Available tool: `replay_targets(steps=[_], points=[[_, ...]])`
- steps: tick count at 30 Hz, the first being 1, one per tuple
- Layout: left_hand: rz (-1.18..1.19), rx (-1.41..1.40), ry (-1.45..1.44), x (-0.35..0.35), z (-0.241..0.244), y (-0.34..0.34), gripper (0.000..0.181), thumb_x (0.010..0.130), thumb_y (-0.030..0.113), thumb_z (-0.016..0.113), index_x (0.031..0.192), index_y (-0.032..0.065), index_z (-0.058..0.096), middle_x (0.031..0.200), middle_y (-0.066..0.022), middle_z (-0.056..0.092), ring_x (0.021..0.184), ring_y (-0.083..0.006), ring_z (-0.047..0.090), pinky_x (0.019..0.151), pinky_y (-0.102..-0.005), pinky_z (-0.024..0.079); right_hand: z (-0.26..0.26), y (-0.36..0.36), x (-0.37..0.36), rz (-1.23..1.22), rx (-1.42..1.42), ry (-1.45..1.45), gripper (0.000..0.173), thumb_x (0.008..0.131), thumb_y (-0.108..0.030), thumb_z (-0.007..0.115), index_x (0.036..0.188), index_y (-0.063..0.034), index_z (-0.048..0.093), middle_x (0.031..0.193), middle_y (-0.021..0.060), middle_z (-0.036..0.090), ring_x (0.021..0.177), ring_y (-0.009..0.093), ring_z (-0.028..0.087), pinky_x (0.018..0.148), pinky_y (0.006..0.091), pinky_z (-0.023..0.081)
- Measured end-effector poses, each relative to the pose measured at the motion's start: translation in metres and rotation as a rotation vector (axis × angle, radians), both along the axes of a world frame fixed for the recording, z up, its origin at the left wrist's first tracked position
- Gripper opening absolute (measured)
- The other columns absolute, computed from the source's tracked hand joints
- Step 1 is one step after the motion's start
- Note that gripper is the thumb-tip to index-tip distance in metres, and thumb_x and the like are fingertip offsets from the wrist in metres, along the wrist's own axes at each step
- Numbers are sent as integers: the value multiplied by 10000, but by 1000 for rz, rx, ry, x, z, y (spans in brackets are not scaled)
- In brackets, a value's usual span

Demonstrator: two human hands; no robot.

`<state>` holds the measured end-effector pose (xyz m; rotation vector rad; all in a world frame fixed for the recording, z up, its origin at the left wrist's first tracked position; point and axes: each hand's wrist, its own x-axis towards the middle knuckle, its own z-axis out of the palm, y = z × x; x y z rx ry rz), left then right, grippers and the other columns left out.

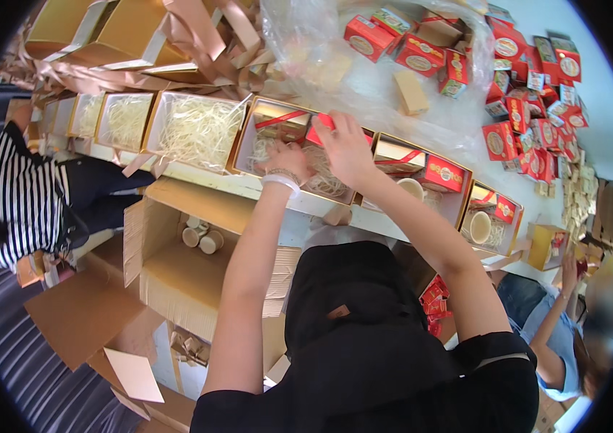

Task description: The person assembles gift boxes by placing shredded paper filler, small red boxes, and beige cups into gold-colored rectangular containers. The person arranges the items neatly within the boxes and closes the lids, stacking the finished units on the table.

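My left hand (pixel 284 161) reaches into a gold-rimmed gift box (pixel 240 154), its fingers spread on the shredded paper filling (pixel 324 172). In the same box, my right hand (pixel 345 143) has its fingers around a small red carton (pixel 319 130). A gold carton with a red ribbon (pixel 283 125) stands at the back of that box. Just right, another gift box (pixel 467 187) holds a ribboned carton, a red carton (pixel 443 173) and a paper cup (pixel 410 189). On the left is a gift box with only shredded paper (pixel 198 127) showing.
Red cartons (pixel 421 56) lie on clear plastic and farther right on the table. Gold boxes and ribbons (pixel 117 35) fill the back left. Below the table edge, an open cardboard box (pixel 176 270) holds paper cups (pixel 212 242). One person (pixel 25 200) is at left, another (pixel 550 330) at right.
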<state>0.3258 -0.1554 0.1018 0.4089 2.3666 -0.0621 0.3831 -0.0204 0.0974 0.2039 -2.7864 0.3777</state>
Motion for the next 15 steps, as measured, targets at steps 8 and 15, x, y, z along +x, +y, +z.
replay_targets(steps=[8,15], points=[[-48,-97,-83,-10,-44,0,791,833,415,618,1411,-7,283,1486,-181,255,1352,-381,276,936,-649,381,-16,-6,-3,-85,248,-443,582,792,-138,568,1349,-42,428,1065,88,523,936,225,565,659,339,524],[-97,204,346,-30,15,3,367,812,297,658,1032,21,554,1036,-187,607,985,-351,606,783,-428,518,-19,4,0,-119,184,-393,605,790,-103,554,1365,-17,385,1068,119,490,914,240,568,629,322,546]])
